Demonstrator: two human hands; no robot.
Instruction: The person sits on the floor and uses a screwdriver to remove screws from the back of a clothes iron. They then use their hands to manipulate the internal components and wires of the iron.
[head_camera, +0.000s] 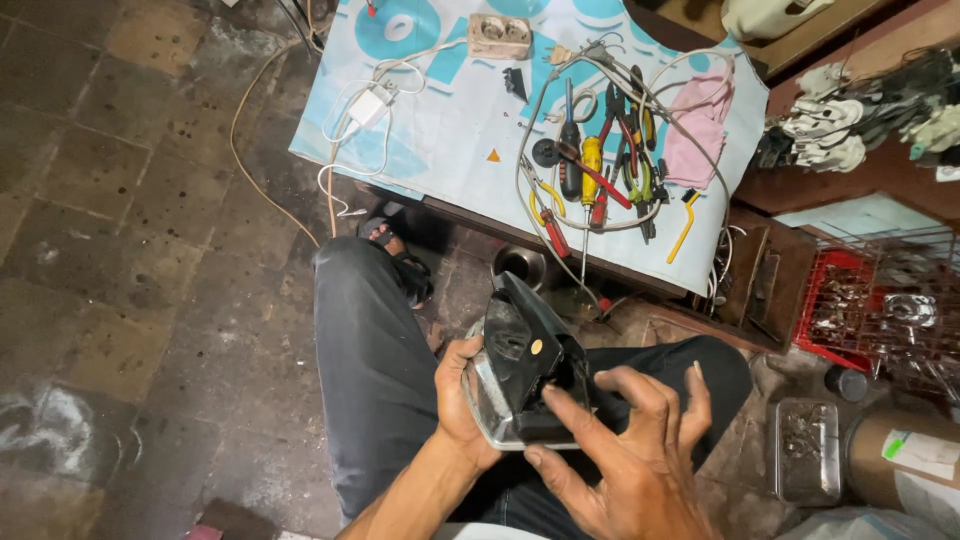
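Observation:
I sit with black trousers, holding a black clothes iron (525, 360) with a shiny metal soleplate over my lap. My left hand (462, 400) grips the iron's left side and soleplate edge, thumb up against it. My right hand (625, 450) rests on the iron's right rear, fingers spread, thumb and forefinger touching the black body. The iron is tilted, its pointed nose aimed away from me toward the table.
A low table (450, 150) with a blue-white cover holds screwdrivers and pliers (600, 180), a grey cable, a white charger (368, 105), a socket block (500, 35) and a pink cloth (700, 125). A red wire basket (880, 310) and tins stand right. My sandalled foot (400, 255) is under the table.

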